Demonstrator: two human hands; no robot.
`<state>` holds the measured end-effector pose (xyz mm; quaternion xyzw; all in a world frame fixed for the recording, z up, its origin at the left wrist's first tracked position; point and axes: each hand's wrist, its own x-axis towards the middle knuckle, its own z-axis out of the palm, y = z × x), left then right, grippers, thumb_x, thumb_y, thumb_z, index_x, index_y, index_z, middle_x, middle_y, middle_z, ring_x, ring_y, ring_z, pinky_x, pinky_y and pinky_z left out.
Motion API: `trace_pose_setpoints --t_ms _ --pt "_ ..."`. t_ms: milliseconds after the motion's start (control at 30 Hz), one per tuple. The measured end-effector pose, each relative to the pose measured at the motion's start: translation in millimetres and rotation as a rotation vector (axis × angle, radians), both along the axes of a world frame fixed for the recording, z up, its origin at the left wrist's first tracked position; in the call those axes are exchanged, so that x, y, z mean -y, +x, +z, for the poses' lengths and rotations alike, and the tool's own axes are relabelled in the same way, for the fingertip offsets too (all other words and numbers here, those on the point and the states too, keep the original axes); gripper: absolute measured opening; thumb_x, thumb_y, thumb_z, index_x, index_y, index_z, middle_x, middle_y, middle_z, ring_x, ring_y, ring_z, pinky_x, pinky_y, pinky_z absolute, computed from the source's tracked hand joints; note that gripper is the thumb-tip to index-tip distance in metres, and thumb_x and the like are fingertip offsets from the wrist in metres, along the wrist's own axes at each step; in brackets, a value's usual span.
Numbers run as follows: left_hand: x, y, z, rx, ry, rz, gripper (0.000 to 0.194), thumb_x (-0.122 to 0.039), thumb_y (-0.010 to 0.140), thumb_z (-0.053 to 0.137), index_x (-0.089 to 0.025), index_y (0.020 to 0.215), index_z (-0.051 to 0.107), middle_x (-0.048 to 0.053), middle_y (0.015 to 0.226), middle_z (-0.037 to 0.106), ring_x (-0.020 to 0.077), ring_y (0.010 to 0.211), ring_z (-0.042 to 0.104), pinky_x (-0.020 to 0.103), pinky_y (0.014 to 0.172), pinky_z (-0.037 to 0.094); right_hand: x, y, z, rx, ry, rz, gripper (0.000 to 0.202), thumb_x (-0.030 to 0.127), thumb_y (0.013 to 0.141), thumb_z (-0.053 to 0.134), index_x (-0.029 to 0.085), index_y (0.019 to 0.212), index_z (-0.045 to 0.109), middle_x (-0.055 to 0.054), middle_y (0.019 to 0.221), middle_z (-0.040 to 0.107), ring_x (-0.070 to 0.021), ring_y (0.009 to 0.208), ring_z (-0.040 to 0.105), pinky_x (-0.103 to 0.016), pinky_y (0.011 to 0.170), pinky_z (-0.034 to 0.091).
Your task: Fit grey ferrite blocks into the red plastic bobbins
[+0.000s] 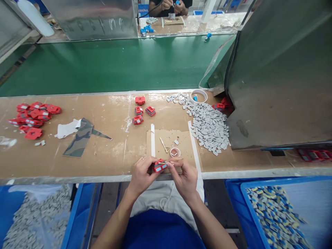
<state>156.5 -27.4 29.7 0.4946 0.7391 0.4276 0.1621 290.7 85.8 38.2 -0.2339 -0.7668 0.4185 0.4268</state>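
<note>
My left hand (141, 175) is closed around a small red toy car body (159, 167) with light windows and grey trim, just above the table's front edge. Pinched in my right hand (186, 177) is a thin pale stick (163, 163), its tip at the top of the car body. Whether it touches the car cannot be made out. Beyond my fingers stands a small round cup (175, 152) with reddish-brown contents. A white stick (163, 145) and one grey tile (176, 142) lie on the cardboard sheet (169, 135) there.
Several red car bodies (138, 119) sit ahead, more in a left pile (35, 116). Grey tiles (209, 126) heap at right beside a tape roll (199, 96) and a metal housing (275, 79). Behind runs a green belt (116, 65); a co-worker's hands (172, 5) are beyond. Blue bins (243, 197) flank me.
</note>
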Motion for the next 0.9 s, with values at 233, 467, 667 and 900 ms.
trace_pose_setpoints --t_ms 233,467,667,900 --pt "-0.2 0.4 -0.9 -0.008 0.006 0.001 0.012 -0.032 0.093 0.069 -0.021 0.098 0.070 0.005 0.088 0.076 0.0205 0.081 0.071 0.030 0.073 0.052 -1.5 -2.6 3.8 0.019 0.064 0.016 0.014 0.020 0.098 0.062 0.024 0.085 0.059 -0.005 0.082 0.079 -0.0179 0.072 0.077 -0.028 0.064 0.061" --pt "-1.1 0.1 0.9 -0.015 0.024 -0.005 0.011 -0.030 0.094 0.069 -0.021 0.099 0.069 0.005 0.088 0.076 0.0200 0.081 0.070 0.029 0.073 0.051 -4.4 -2.8 11.0 0.035 0.208 0.005 0.014 0.018 0.101 0.060 0.025 0.088 0.058 -0.003 0.078 0.076 -0.0166 0.069 0.075 -0.027 0.061 0.059" --pt "-1.2 -0.9 0.6 -0.013 0.042 -0.018 0.008 -0.026 0.094 0.068 -0.021 0.100 0.070 0.004 0.090 0.076 0.0192 0.081 0.070 0.028 0.073 0.050 -3.2 -6.5 16.8 0.030 0.226 0.036 0.014 0.016 0.099 0.063 0.024 0.088 0.058 -0.003 0.079 0.076 -0.0157 0.067 0.074 -0.025 0.062 0.058" --pt "-0.8 -0.7 3.2 -0.008 0.041 -0.024 0.010 -0.027 0.094 0.069 -0.020 0.101 0.070 0.004 0.090 0.076 0.0183 0.081 0.069 0.027 0.072 0.050 -4.0 -0.6 16.3 0.016 0.155 0.006 0.012 0.017 0.098 0.063 0.024 0.088 0.060 -0.004 0.082 0.078 -0.0177 0.073 0.076 -0.027 0.066 0.060"
